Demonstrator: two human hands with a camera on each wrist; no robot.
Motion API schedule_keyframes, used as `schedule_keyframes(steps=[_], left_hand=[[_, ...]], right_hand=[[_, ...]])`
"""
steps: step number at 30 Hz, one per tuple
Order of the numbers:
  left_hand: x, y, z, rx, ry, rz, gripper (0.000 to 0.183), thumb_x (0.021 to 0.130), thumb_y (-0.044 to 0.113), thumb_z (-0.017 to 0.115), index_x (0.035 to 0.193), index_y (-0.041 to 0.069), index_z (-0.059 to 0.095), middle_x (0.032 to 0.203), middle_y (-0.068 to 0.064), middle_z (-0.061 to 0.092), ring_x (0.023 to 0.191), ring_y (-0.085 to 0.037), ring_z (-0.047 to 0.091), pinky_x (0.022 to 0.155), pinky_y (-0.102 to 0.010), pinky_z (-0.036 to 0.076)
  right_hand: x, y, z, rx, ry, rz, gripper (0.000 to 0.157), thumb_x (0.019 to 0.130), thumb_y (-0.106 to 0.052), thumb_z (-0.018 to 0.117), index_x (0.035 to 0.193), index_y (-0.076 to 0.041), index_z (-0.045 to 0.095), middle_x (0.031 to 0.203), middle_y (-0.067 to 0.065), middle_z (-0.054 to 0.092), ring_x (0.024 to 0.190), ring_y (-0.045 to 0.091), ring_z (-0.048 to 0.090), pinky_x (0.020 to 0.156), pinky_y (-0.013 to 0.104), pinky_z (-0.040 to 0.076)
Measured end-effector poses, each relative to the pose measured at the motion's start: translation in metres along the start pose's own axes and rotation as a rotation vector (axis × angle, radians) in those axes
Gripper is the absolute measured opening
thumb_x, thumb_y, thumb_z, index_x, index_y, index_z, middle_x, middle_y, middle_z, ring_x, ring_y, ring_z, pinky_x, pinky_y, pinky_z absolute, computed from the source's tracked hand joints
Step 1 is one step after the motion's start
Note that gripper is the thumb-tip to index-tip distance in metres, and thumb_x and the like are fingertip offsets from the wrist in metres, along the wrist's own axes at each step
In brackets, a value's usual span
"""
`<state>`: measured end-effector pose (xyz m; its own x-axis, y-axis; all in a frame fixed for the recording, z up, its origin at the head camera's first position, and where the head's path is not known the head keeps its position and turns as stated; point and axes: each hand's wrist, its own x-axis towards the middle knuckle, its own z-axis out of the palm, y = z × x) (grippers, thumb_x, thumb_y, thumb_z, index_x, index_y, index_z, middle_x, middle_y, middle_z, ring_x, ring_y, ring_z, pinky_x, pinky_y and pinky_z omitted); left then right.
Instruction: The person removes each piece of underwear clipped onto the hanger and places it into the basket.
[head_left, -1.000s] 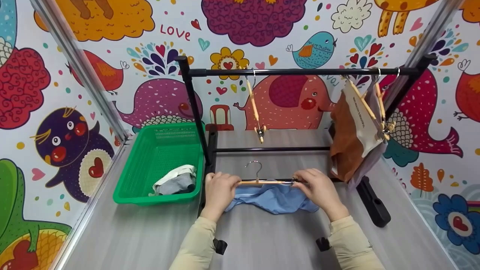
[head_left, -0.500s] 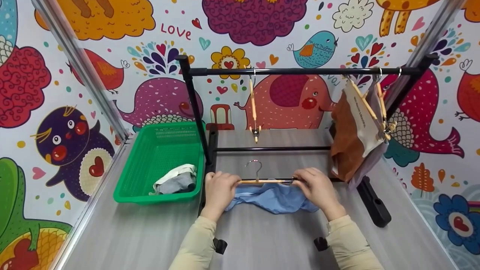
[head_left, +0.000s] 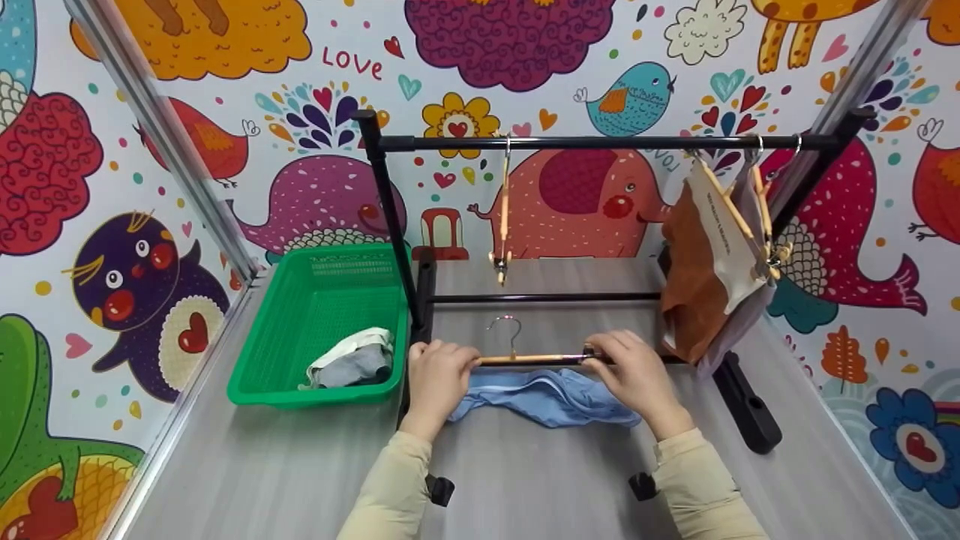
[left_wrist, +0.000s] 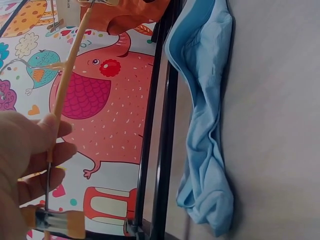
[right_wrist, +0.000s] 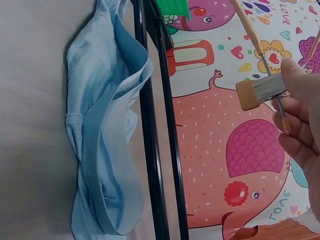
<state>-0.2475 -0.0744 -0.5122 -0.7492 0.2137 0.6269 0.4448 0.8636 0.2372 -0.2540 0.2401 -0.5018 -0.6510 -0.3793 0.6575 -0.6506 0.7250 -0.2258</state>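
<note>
Wooden hanger in curled fingers

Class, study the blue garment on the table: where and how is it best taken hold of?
Probably by the wide band, pinched from above on the side facing the black bars. The blue garment lies crumpled, but there the band's edge stands open, giving fingers something to grasp.

In the head view, red letters on the patterned wall read "LOVE", towards 11 o'clock from the middle. At about 2 o'clock, a second, tilted "LOVE" in teal stands on the wall, partly covered. Near 3 o'clock, a line of dark print on the brown-and-cream cloth is too small to read.
</note>
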Motion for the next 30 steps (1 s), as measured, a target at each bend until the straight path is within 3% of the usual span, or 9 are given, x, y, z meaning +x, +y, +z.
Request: schedule_keyframes(steps=[8,19,30], left_hand=[[-0.001,0.000,0.001,-0.003,0.006,-0.002,0.005,0.083,0.023,0.080,0.085,0.018,0.078,0.077,0.003,0.071,0.073,-0.018,0.059,0.083,-0.046,0.041],[-0.001,0.000,0.003,-0.004,-0.006,-0.013,0.004,0.082,0.020,0.080,0.085,0.019,0.079,0.080,0.004,0.072,0.075,-0.018,0.059,0.082,-0.046,0.041],[-0.001,0.005,0.004,-0.015,-0.006,-0.010,0.005,0.083,0.023,0.080,0.086,0.020,0.079,0.079,0.004,0.072,0.073,-0.017,0.059,0.084,-0.046,0.041]], right_hand=[[-0.002,0.001,0.002,-0.015,0.015,-0.017,0.037,0.073,-0.014,0.089,0.105,-0.010,0.071,0.093,0.001,0.069,0.084,0.018,0.060,0.073,0.040,0.052],[-0.002,-0.007,0.004,-0.041,-0.020,0.014,0.046,0.079,-0.021,0.086,0.120,-0.009,0.069,0.105,0.004,0.070,0.095,0.022,0.064,0.084,0.046,0.052],[0.005,-0.013,0.016,-0.051,0.027,-0.113,0.045,0.078,-0.020,0.085,0.120,-0.016,0.070,0.107,0.002,0.069,0.096,0.022,0.064,0.081,0.045,0.052]])
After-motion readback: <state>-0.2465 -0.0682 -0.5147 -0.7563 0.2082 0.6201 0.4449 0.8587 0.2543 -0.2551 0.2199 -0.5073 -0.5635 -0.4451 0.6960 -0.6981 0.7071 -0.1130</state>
